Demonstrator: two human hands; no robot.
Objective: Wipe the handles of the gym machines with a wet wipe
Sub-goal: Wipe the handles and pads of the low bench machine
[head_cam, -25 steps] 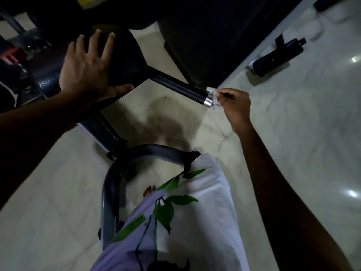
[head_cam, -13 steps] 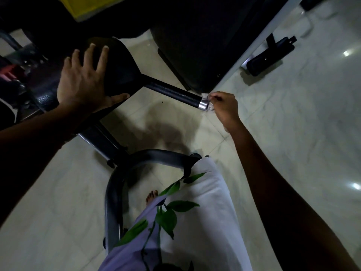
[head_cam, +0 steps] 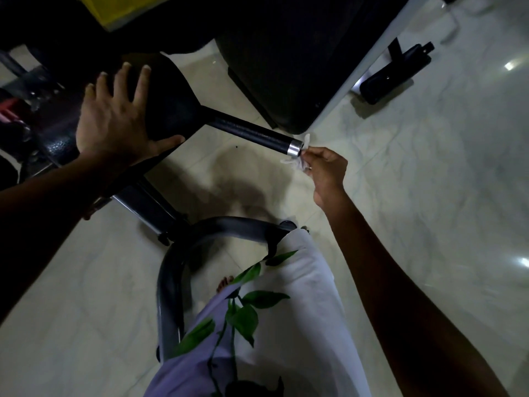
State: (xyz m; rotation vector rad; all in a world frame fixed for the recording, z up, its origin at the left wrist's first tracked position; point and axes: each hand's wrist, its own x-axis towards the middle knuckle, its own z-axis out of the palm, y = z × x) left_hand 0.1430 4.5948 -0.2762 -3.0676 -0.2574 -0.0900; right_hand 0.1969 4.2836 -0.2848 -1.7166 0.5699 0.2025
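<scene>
Floor: pale marble tiles (head_cam: 429,196) lie under you.
Left hand (head_cam: 114,127): your fingers spread flat on the black pad (head_cam: 169,104).
Right hand (head_cam: 326,170): you pinch the wet wipe (head_cam: 299,163) against the handle (head_cam: 252,133) end.

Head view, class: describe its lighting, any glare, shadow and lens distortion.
Head view: dim overall, the machine top left nearly black; bright glare spots on the floor tiles at right; a soft shadow on the floor under the handle; wide-angle stretch enlarges both forearms near the edges; the right hand and wet wipe stay reasonably sharp, as does the left hand.
</scene>
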